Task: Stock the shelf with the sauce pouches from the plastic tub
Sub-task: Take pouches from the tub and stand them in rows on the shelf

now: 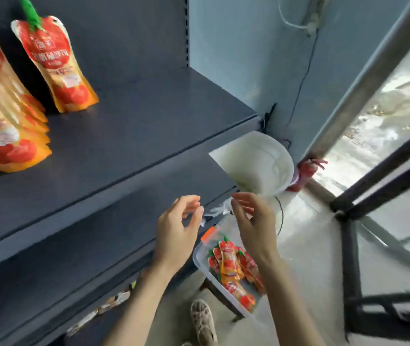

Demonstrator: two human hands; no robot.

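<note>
A clear plastic tub (199,260) with an orange latch sits low on a stool and holds several red and orange sauce pouches (231,265). My left hand (176,233) and my right hand (256,226) hover above the tub, fingers loosely curled, holding nothing. On the dark shelf (136,126) one sauce pouch (56,66) stands upright alone. A row of several pouches (1,116) stands at the far left edge of the shelf.
A lower dark shelf (74,233) runs below the first. A white bucket (258,163) rests by the wall at the shelf's right end. A black metal frame (353,258) stands on the right. My shoe (202,320) is on the floor beside the stool.
</note>
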